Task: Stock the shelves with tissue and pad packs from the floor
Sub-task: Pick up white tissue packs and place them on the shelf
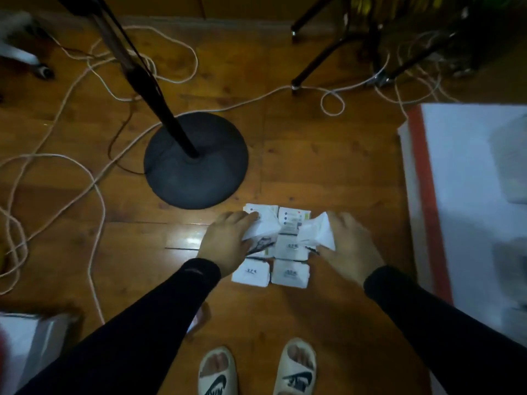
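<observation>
Early in stocking: packs on the floor.
Left hand [228,240] and right hand [349,243] each gripping a white pack, fingers curled; remaining packs [289,273] on floor [328,166], shelves unseen.

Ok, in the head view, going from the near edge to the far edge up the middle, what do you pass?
Slippers → white packs on the floor, gripped by left hand and right hand → round black stand base → white cable.
</observation>
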{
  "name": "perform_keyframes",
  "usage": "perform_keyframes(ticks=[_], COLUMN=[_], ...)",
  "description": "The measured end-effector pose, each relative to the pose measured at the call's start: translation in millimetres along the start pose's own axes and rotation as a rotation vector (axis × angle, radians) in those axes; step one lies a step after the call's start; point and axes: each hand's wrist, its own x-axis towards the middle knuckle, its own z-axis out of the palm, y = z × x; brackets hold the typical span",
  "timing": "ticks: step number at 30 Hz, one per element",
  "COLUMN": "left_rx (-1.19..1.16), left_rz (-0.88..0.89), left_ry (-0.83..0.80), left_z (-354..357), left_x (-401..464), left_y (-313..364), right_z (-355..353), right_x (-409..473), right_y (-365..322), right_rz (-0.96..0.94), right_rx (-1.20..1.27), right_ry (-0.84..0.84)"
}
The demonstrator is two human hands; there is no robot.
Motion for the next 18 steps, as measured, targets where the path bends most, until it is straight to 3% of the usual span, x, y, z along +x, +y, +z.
perform_keyframes(ticks=[7, 11, 14, 18], left_rx=[0.141, 0.250, 0.212, 0.138], left_rz=[0.191, 0.143, 0.116, 0.056], left_ry=[0.075, -0.015, -0.030, -0.065], left_z=[147.8, 188.5, 176.9, 122.7], left_x=[86.8, 94.6, 89.9, 77.5], left_y=[-75.0, -92.3, -88.0, -63.9], right_z=[138.9, 188.3, 184.7, 118.3], right_x=[125.4, 144.5, 135.0, 102.3], right_y=[28.1, 30.5, 30.2, 22.5], right_rz=[-0.130, -0.159, -0.151, -0.131], right_rx=[-0.124, -0.213, -0.184, -0.065], right_ry=[0.022, -0.023, -0.068, -0.066])
